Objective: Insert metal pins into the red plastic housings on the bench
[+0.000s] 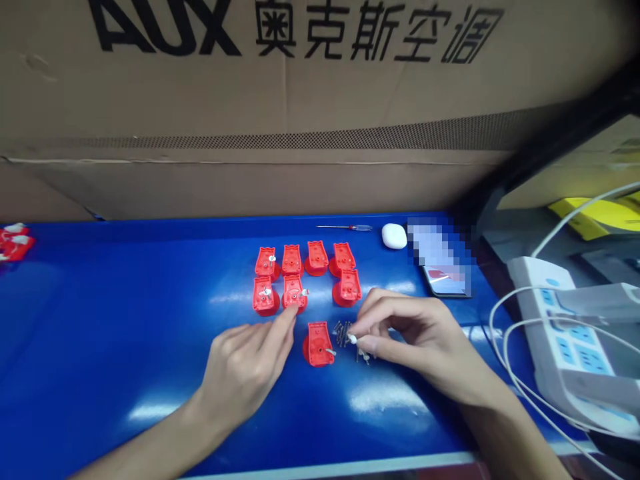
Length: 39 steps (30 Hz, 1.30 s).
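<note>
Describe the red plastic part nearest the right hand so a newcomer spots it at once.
On the blue workbench, find two rows of red parts. In front of them, between the left hand and right hand, one part sits alone beside a heap of metal screws.

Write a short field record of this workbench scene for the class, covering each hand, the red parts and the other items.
Left hand: fingertip at a red plastic part
Right hand: pinches a small white-headed pin
Beside right hand: pile of metal pins
Red parts: eight, on a blue workbench
Other items: small screwdriver, white earbud case, power strip
</note>
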Motion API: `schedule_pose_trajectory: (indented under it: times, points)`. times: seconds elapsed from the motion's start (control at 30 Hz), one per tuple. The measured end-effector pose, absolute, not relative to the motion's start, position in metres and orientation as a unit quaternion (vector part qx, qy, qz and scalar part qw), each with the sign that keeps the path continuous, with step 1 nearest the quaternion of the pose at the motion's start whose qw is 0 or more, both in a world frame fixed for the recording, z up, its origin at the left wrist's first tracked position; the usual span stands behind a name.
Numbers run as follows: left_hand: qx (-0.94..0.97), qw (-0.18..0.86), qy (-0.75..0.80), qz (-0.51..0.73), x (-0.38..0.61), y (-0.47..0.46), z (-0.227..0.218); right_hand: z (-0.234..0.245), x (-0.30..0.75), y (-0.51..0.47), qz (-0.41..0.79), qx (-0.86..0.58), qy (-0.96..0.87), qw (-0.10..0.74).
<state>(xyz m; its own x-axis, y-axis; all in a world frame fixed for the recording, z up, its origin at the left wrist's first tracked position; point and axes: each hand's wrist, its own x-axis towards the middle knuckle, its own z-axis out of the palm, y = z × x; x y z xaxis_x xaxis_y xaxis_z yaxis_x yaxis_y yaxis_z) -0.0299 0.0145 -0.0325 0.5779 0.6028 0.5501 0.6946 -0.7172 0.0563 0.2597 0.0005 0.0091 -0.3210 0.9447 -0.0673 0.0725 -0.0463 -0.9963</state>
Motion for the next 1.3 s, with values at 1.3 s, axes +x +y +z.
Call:
schedule_pose_trajectory:
  times: [1.3]
  points:
    - [-0.826, -0.268, -0.310, -0.387, -0.001, 0.001, -0.027, -0.001, 0.243, -0.010, 0.510, -0.420, -0.640, 0.392]
